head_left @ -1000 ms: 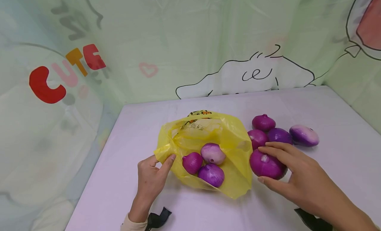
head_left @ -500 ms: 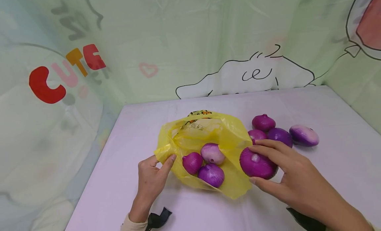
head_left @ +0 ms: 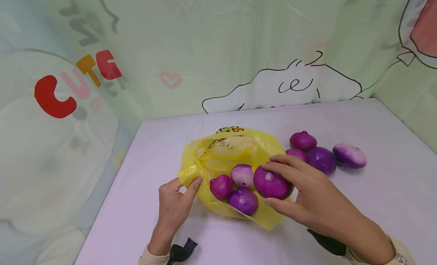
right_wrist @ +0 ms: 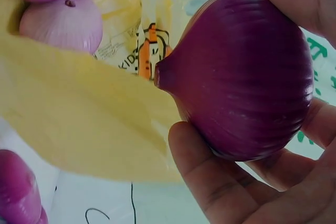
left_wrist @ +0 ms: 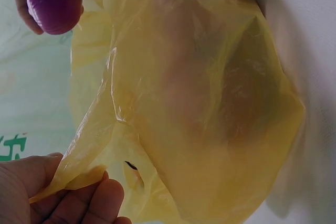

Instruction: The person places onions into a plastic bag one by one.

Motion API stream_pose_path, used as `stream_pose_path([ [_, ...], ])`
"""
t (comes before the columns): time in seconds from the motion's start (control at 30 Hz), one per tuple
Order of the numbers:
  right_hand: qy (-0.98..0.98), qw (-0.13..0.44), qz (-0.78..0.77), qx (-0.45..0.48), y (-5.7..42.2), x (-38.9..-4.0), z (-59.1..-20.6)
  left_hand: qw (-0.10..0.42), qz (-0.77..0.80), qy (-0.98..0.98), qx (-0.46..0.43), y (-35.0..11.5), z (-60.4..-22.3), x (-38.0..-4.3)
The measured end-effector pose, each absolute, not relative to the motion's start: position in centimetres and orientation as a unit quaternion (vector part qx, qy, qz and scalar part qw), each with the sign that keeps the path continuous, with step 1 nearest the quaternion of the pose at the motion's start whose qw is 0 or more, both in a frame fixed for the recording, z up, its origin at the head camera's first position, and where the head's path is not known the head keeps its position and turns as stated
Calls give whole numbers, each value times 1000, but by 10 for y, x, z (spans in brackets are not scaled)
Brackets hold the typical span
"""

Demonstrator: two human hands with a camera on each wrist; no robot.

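Observation:
My left hand (head_left: 175, 204) pinches the left rim of a yellow plastic bag (head_left: 205, 153), which lies with its mouth spread toward me. Three purple onions rest inside: a small dark one (head_left: 221, 187), a pale one (head_left: 242, 175) and a violet one (head_left: 243, 201). Between thumb and fingers, my right hand (head_left: 314, 196) holds a round purple onion (head_left: 271, 182), which overlaps the bag's right side in the head view. In the right wrist view this held onion (right_wrist: 244, 77) has its pointed stem turned toward the bag. The left wrist view shows the bag's outside (left_wrist: 199, 103).
Right of the bag sits a group of several onions: a magenta one (head_left: 303, 140), a partly hidden one (head_left: 296, 155), a dark violet one (head_left: 321, 160) and a long pale-purple one (head_left: 349, 155). The white table (head_left: 136, 219) meets a printed curtain (head_left: 164, 48) behind.
My right hand has carried its onion leftward, from beside the bag to over its right side. The left hand keeps its pinch on the rim, almost unmoved.

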State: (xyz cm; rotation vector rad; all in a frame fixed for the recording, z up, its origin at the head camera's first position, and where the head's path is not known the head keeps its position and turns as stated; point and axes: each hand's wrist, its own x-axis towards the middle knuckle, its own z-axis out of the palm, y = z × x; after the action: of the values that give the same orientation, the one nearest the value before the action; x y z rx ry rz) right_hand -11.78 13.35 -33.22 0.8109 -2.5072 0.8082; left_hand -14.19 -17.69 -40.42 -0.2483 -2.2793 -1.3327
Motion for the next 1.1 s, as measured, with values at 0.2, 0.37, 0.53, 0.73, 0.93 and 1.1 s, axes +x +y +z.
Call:
stream_pose_path([
  [0.2,-892,162,298,299,120,-128,-330,240,-488,-834,-91,-178,-404,-142],
  [0.37,-897,133,302,294,109,-134,-326,241,-486,-835,-94,-178,-404,-142],
  [0.53,-900,122,300,292,100,-141,-327,244,-483,-835,-98,-178,-404,-143],
  [0.73,-901,124,294,296,93,-151,-330,243,-486,-834,-98,-179,-405,-143],
  [0.93,-907,107,281,294,85,-163,-336,243,-485,-834,-97,-179,-405,-143],
  [1.1,-915,94,269,285,81,-171,-340,244,-484,-835,-98,-179,-404,-143],
])
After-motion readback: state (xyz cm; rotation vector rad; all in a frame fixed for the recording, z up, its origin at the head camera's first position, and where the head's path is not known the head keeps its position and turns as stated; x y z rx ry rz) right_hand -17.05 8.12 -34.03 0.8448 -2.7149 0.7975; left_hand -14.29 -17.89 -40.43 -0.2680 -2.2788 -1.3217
